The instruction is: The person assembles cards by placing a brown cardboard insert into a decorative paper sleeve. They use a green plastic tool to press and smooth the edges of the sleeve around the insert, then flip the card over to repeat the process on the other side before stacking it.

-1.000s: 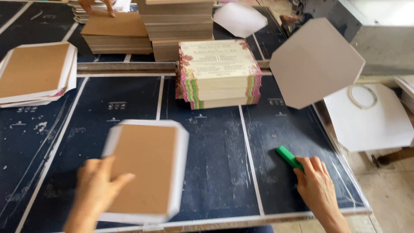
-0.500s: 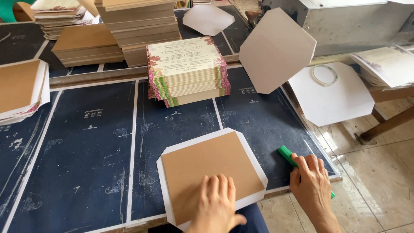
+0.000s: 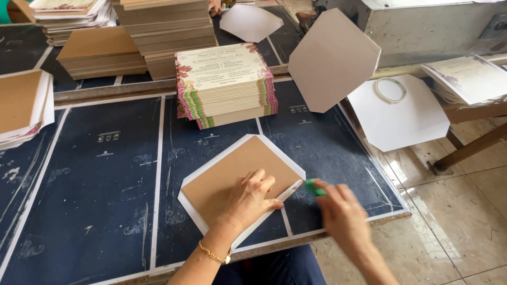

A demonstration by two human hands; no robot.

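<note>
We see the left hand [image 3: 252, 196] lying flat, fingers outstretched, on the brown board [image 3: 240, 177], which now sits centred on its white sheet [image 3: 191, 205] just in front of the printed card stack [image 3: 226, 82]; half a second ago it lay further toward us. The right hand [image 3: 342, 214], fingers clenched around a green tool [image 3: 315, 187], has closed in to the board's right edge. No containers appear on the worktop [image 3: 105, 174].
</note>
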